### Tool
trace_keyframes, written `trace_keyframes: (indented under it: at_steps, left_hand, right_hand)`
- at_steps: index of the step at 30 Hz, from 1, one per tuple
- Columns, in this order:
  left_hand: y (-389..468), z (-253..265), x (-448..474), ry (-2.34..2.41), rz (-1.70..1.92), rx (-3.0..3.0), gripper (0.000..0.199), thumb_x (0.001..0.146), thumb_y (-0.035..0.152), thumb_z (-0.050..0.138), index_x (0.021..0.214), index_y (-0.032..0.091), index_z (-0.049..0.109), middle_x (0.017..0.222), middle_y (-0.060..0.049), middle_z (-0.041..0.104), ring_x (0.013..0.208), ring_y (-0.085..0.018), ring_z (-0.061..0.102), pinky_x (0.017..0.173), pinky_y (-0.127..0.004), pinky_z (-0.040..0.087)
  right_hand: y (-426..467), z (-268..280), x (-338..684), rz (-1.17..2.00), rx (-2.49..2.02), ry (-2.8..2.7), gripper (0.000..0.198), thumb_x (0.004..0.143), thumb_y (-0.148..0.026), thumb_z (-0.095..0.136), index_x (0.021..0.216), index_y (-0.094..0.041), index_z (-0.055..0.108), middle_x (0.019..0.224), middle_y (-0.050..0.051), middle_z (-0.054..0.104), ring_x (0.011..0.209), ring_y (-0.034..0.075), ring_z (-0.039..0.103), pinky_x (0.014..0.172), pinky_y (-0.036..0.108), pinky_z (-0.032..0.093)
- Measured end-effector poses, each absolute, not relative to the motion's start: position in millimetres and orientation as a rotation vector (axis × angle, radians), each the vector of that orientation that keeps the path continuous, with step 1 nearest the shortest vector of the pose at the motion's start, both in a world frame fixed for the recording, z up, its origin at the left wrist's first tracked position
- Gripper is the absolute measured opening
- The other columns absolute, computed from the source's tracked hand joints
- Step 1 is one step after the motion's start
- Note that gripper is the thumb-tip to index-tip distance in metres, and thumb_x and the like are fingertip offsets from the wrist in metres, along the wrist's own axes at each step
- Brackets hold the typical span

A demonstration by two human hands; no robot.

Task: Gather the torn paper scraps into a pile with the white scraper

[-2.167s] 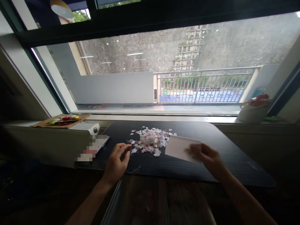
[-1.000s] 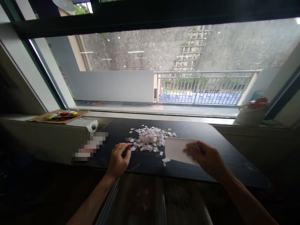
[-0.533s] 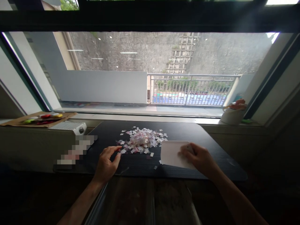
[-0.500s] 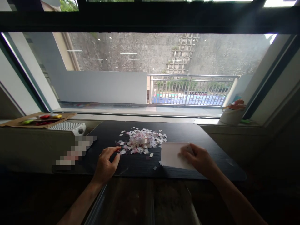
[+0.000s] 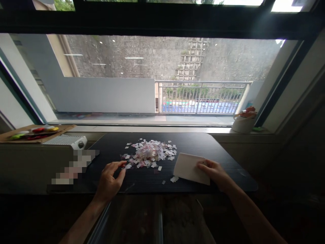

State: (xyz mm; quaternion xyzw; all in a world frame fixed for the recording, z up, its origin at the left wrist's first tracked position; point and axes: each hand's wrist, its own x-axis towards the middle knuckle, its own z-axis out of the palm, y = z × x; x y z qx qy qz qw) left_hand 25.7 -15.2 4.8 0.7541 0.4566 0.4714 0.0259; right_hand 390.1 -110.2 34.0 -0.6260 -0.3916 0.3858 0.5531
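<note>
A heap of small square paper and film pieces (image 5: 152, 152), white and pinkish, lies on the black tabletop (image 5: 193, 142). My left hand (image 5: 111, 179) is at the heap's near left edge, fingers curved and thumb apart from them. My right hand (image 5: 215, 173) pinches a flat white rectangular board (image 5: 189, 169) by its right side, thumb on top and a small hole near the grip. The board is tilted to the right of the heap. By its lower left corner lie a few loose white pieces (image 5: 174, 179). The fingers under the board are hidden.
At the left stand a white box-shaped appliance with a knob (image 5: 80, 144) and a brown sheet bearing colourful items (image 5: 38, 132). A white pot (image 5: 242, 123) sits on the windowsill at right. A blurred-out item (image 5: 76, 166) lies at the table's left edge.
The board in my right hand has turned and tilted, and more loose white pieces show at its lower left corner. My left hand keeps about the same place by the heap. The view has shifted slightly.
</note>
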Motion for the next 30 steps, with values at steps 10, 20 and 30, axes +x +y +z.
trace_keyframes:
  at_steps: [10, 20, 30]
  left_hand:
    - [-14.3, 5.2, 25.1, 1.394, 1.474, 2.329, 0.023, 0.077, 0.033, 0.052, 0.092, 0.022, 0.065, 0.084, -0.003, 0.068, 0.085, -0.022, 0.061, 0.082, -0.036, 0.048]
    - [-15.4, 5.5, 26.4, 1.418, 1.461, 2.334, 0.023, 0.077, 0.032, 0.051, 0.093, 0.021, 0.065, 0.083, -0.004, 0.067, 0.085, -0.022, 0.060, 0.083, -0.038, 0.047]
    - [-16.3, 5.9, 26.9, 1.422, 1.458, 2.316, 0.023, 0.077, 0.031, 0.051, 0.093, 0.023, 0.065, 0.083, -0.003, 0.067, 0.085, -0.022, 0.060, 0.084, -0.037, 0.047]
  right_hand:
    - [-119.1, 43.7, 387.8, 1.192, -1.404, -1.021, 0.028, 0.058, -0.037, 0.078, 0.073, -0.014, 0.071, 0.069, 0.002, 0.072, 0.061, 0.015, 0.064, 0.059, 0.026, 0.048]
    - [-96.7, 41.1, 372.3, 1.092, -1.347, -1.024, 0.034, 0.059, -0.041, 0.077, 0.080, -0.015, 0.071, 0.074, 0.003, 0.074, 0.065, 0.018, 0.067, 0.062, 0.029, 0.052]
    - [-96.0, 40.3, 370.9, 1.127, -1.399, -1.059, 0.032, 0.059, -0.040, 0.076, 0.076, -0.015, 0.069, 0.070, 0.002, 0.072, 0.063, 0.017, 0.066, 0.061, 0.029, 0.051]
